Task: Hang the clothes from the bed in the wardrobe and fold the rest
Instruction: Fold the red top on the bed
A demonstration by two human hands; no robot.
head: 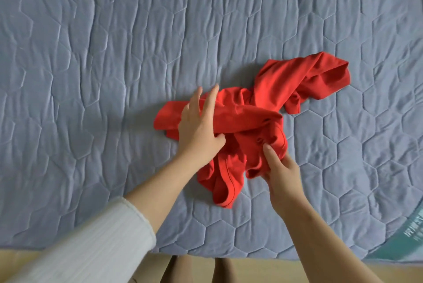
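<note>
Red garment (270, 104) lies crumpled on the grey-blue quilted bedcover (91, 54), just right of centre, one bunched end trailing toward the upper right, a hemmed edge pointing back at me. My left hand (201, 127) rests on its left portion: fingers long and nearly straight, slightly spread, laid over a twisted band of cloth, thumb tucked against the fabric on the near side (pressing rather than gripping, as far as I can see). My right hand (281, 168) is at the near right edge: fingers curled into the cloth, index finger extended on top, a fold gathered under them. White ribbed sleeve (96, 244) covers my left forearm; right forearm bare. Both hands touch the garment.
</note>
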